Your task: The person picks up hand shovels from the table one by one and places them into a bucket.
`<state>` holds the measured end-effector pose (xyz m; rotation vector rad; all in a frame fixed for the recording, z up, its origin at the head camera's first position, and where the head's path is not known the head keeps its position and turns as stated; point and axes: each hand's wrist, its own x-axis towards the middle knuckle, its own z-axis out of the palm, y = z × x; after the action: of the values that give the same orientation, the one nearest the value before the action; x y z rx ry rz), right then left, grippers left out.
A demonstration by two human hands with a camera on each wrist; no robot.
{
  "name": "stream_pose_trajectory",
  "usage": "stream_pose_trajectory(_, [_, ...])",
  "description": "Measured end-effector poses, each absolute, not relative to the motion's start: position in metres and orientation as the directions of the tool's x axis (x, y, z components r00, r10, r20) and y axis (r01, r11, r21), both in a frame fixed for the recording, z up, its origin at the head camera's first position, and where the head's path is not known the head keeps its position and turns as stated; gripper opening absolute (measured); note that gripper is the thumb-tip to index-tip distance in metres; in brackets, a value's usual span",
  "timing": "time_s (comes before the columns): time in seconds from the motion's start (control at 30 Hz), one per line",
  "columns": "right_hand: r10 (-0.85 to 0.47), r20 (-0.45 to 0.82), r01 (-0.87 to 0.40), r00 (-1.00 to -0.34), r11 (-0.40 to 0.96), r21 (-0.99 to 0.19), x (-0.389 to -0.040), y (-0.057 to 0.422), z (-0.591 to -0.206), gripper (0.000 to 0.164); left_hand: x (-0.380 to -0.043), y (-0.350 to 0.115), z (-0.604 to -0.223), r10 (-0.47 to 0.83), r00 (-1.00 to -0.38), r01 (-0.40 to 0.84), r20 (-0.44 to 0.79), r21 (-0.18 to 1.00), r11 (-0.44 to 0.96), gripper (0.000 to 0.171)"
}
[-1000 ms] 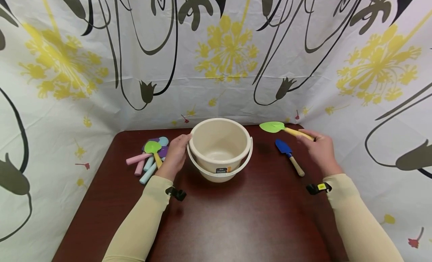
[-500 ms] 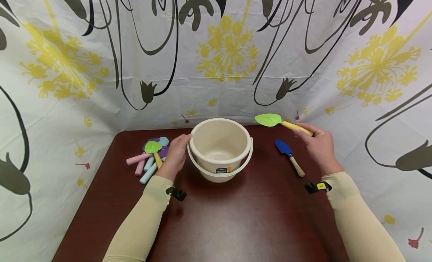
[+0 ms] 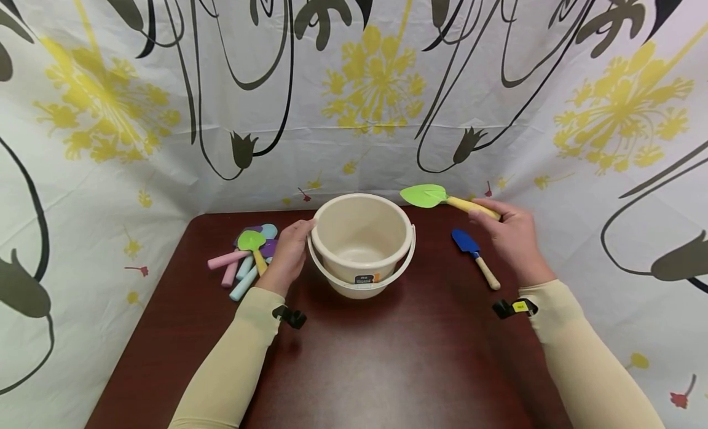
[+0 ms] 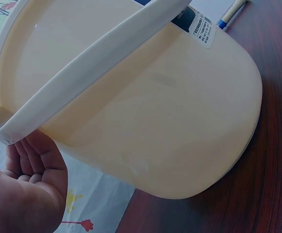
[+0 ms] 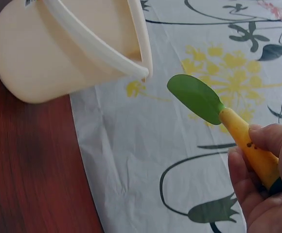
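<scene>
A cream bucket (image 3: 359,275) stands upright on the table, its white handle (image 3: 406,263) hanging down over the front. My left hand (image 3: 289,254) grips the bucket's left rim; in the left wrist view the fingers (image 4: 29,158) curl under it by the handle's end. With thumb and fingers, my right hand (image 3: 514,238) holds a garden trowel (image 3: 424,196) by its yellow handle (image 5: 243,133). The trowel's green blade (image 5: 194,98) points left, raised near the bucket's right rim and apart from it. The inside of the bucket that shows holds nothing.
A blue trowel (image 3: 467,242) with a wooden handle lies right of the bucket. Left of the left hand is a pile of small shovels (image 3: 243,266) with green, purple and blue blades. A patterned white cloth (image 3: 354,152) hangs behind the dark red table (image 3: 376,367).
My right hand has moved left with the green trowel, bringing its blade up and closer to the bucket. The left hand stays on the bucket's rim.
</scene>
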<state>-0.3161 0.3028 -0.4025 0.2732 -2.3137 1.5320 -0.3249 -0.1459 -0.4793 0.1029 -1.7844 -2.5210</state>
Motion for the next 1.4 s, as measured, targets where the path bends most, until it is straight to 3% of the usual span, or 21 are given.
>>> stream_pose_trajectory(0.27, [-0.012,0.384,-0.36,-0.923,0.373,-0.855,-0.308,0.284,-0.395,0.04,-0.326,-0.148,-0.48,-0.078,-0.997,0.004,-0.023,0.944,-0.331,0.026])
stream_pose_trajectory(0.5, [-0.019,0.302,-0.294,-0.953,0.296,-0.909,-0.305,0.272,-0.393,0.044,-0.325,-0.148,-0.479,-0.08,-0.996,-0.003,-0.031,0.945,-0.327,0.026])
stream_pose_trajectory(0.83, [-0.078,0.319,-0.323,-0.944,0.402,-0.857,-0.308,0.258,-0.395,0.038,-0.326,-0.149,-0.48,-0.073,-0.997,0.002,-0.023,0.944,-0.33,0.024])
stream_pose_trajectory(1.4, [-0.186,0.377,-0.42,-0.907,0.424,-0.802,-0.314,0.233,-0.394,0.031,-0.326,-0.147,-0.479,-0.073,-0.997,0.014,-0.012,0.938,-0.348,0.023])
